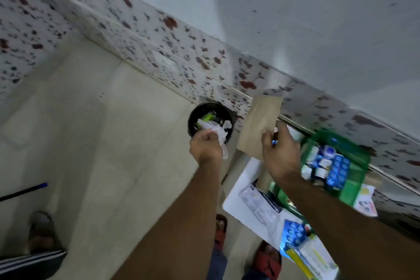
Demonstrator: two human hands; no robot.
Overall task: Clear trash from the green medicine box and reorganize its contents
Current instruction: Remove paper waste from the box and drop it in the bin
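My left hand (205, 146) is closed on crumpled clear plastic wrappers (218, 132), held just over a small black trash bin (210, 120) on the floor by the wall. The bin holds white scraps and a green item. My right hand (280, 150) pinches a flat brown paper envelope (259, 125) by its lower edge, right of the bin. The green medicine box (354, 175) stands to the right, filled with blue blister packs and small white bottles.
A white tabletop (247, 202) carries leaflets, blister strips and a green lid beside the box. A speckled skirting runs along the wall. A dark stick with a blue tip (25, 191) lies at the left. Another person's foot (41, 232) stands at bottom left.
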